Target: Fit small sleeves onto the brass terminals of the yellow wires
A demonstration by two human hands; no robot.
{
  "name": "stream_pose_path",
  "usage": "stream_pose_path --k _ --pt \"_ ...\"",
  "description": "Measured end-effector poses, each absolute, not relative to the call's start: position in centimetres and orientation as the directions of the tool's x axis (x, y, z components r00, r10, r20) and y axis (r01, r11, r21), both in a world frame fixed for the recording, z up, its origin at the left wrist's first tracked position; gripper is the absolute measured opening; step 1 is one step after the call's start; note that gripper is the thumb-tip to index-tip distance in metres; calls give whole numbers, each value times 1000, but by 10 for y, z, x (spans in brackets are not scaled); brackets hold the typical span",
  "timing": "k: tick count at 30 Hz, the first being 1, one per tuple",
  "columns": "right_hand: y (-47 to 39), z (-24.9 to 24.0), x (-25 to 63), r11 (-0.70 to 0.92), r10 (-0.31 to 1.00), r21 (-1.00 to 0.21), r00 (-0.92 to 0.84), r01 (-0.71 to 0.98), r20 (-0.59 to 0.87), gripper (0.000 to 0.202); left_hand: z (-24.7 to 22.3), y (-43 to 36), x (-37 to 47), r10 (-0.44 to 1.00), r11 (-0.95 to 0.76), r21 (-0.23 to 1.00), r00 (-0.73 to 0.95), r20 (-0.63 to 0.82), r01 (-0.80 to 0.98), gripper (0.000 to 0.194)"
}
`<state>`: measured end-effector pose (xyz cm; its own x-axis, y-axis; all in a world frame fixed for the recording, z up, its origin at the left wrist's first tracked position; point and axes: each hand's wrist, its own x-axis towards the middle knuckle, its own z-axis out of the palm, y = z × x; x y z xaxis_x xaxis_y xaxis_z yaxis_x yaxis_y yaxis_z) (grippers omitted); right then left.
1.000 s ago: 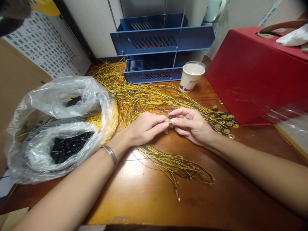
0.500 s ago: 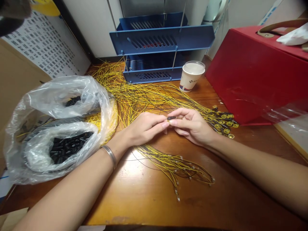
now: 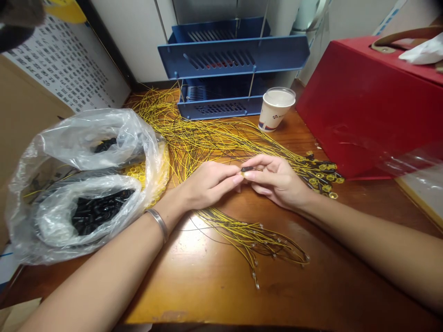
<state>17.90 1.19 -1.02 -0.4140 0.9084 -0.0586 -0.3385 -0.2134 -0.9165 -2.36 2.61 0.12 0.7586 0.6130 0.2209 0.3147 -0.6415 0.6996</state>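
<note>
Right, so right hand [image 3: 282, 182] has thumb and fingers clamped on a small black part [image 3: 247, 169], centre frame; left hand [image 3: 206, 185] fingertips pinched at its yellow end [image 3: 242, 174]. Yellow-black wires [image 3: 230, 224] emerge below the left hand, plastic bag [image 3: 26, 203] frame left, paper cup [image 3: 275, 112] upper right of centre.

At the lower centre of the frame, between the left forearm [image 3: 104, 258] and right forearm [image 3: 363, 235], bare desk [image 3: 200, 290] leaves room to pass below the wire ends [image 3: 273, 245]. Plastic bags [image 3: 55, 221] block the left, 1 red case [image 3: 367, 110] the upper right.
</note>
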Motion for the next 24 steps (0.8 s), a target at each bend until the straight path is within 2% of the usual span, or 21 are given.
stream_pose_path --k 9,24 --pt "12 -11 178 -195 916 -920 -399 -339 -47 22 2 26 -21 633 -648 662 749 195 375 41" --pt "12 -12 179 -221 912 -913 -403 -342 -70 25 2 26 -22 613 -660 663 763 202 354 37"
